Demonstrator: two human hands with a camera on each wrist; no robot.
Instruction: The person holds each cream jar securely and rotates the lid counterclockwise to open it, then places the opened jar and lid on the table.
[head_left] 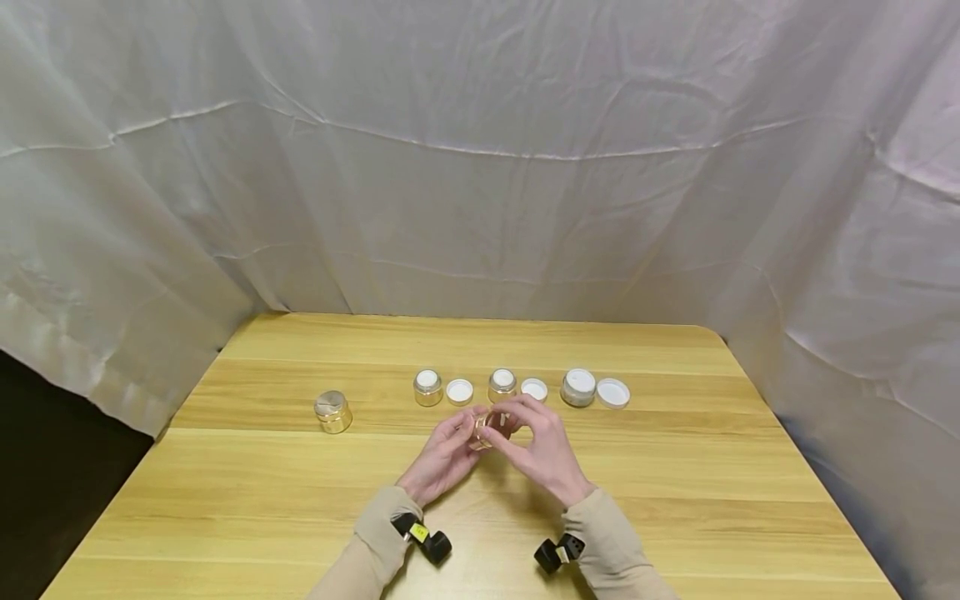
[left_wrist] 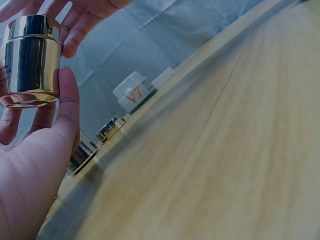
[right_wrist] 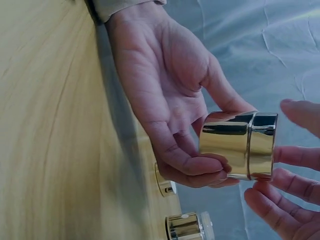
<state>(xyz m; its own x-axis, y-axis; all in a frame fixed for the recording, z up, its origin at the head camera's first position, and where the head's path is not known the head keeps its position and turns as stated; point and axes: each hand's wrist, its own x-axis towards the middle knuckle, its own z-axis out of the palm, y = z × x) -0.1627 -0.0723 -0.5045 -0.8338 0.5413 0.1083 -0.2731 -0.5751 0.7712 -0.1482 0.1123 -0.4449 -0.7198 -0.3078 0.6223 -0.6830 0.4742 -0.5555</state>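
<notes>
Both hands hold a shiny gold jar [head_left: 482, 435] above the table, near the middle of the head view. My left hand [head_left: 444, 458] grips it from the left, its thumb against the side of the jar [left_wrist: 32, 62] in the left wrist view. From the other side my right hand [head_left: 543, 450] holds it with thumb and curled fingers. A seam divides the jar [right_wrist: 225, 142] into a wider and a narrower band in the right wrist view. Fingertips hide parts of its rim, and its inside is not seen.
Behind the hands stand two gold jars [head_left: 427, 392] [head_left: 502, 383] with white tops, each beside an upturned lid [head_left: 460, 392] [head_left: 534, 388]. A V7 jar [head_left: 578, 388] and white lid [head_left: 613, 393] sit right. A capped gold jar [head_left: 333, 414] stands left. Grey curtains [head_left: 480, 208] hang around the wooden table [head_left: 225, 500].
</notes>
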